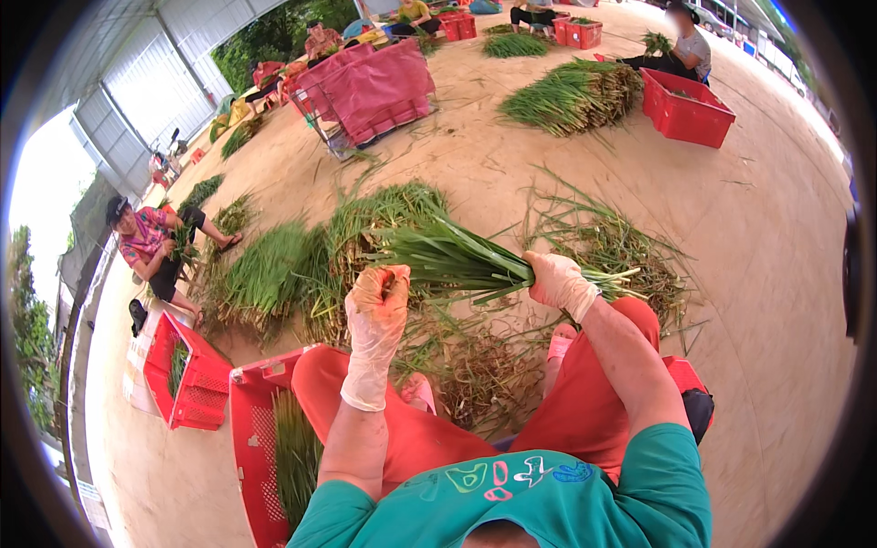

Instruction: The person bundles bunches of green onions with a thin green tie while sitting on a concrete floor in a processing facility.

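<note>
A wide concrete floor (749, 237) spreads out under an open shed, strewn with heaps of green stalks. The biggest heap close by, a pile of green stalks (301, 265), lies on the floor just ahead of the person's knees, and a thinner litter of trimmings (612, 247) lies to the right of it. A red crate (260, 438) stands at the person's left leg with a few green stalks inside; a second red crate (187, 374) sits further left, near a seated person in a patterned shirt (146, 242). Other people sit well apart at the far end beside more crates and heaps.

In front of the person's chest, a bundle of green stalks (457, 260) is held level above the floor, leaf tips pointing left and away. The right hand (559, 281), gloved, is closed in a fist around the bundle near its pale root end. The left hand (382, 294), also gloved, is just left of the bundle's middle, fingers curled together and pinching a thin strand beside it.
</note>
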{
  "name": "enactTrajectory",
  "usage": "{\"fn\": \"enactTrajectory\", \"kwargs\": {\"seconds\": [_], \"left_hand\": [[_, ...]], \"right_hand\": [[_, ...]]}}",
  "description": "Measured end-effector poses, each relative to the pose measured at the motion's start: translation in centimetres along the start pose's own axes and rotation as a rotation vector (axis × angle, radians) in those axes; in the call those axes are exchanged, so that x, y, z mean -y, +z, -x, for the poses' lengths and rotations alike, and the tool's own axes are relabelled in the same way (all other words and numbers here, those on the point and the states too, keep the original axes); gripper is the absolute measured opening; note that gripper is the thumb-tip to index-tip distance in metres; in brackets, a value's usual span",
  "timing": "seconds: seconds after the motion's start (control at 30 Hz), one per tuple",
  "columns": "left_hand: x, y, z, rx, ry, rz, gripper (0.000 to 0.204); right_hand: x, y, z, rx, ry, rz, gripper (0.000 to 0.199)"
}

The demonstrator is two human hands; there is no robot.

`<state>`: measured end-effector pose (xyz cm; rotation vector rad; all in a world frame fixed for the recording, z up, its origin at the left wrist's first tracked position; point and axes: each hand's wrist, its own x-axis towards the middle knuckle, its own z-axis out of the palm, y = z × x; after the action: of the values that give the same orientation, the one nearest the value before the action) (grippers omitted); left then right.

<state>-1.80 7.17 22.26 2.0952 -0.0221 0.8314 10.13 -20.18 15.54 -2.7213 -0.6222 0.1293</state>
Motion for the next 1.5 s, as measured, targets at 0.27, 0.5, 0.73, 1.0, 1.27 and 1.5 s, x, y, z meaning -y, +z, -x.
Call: {"fn": "enactTrajectory", "kwargs": {"seconds": [0.27, 0.5, 0.73, 1.0, 1.27, 1.5], "left_hand": [[-12.1, -3.9, -2.1, 0.344, 0.541, -0.482, 0.014], [-18.7, -4.1, -2.0, 0.561, 0.783, -0.555, 0.019], [-19.1, -4.6, -2.0, 0.601, 0.879, -0.554, 0.020], [-18.8, -4.3, -2.5, 0.630, 0.919, -0.553, 0.020], [-18.2, -4.4, -3.0, 0.626, 0.936, -0.541, 0.021], [-18.1, -4.0, -3.1, 0.617, 0.955, -0.535, 0.022]], "right_hand": [[-1.7, 0.3, -1.1, -0.157, 0.091, -0.319, 0.054], [-2.4, 1.8, -3.3, -0.103, 0.084, -0.189, 0.057], [-2.3, 2.4, -2.4, -0.142, 0.021, -0.294, 0.054], [0.0, 0.2, -0.8, -0.207, -0.048, -0.276, 0.049], [0.6, -0.3, -1.0, -0.234, -0.094, -0.268, 0.044], [0.4, 0.4, -1.7, -0.246, -0.103, -0.316, 0.042]]}}
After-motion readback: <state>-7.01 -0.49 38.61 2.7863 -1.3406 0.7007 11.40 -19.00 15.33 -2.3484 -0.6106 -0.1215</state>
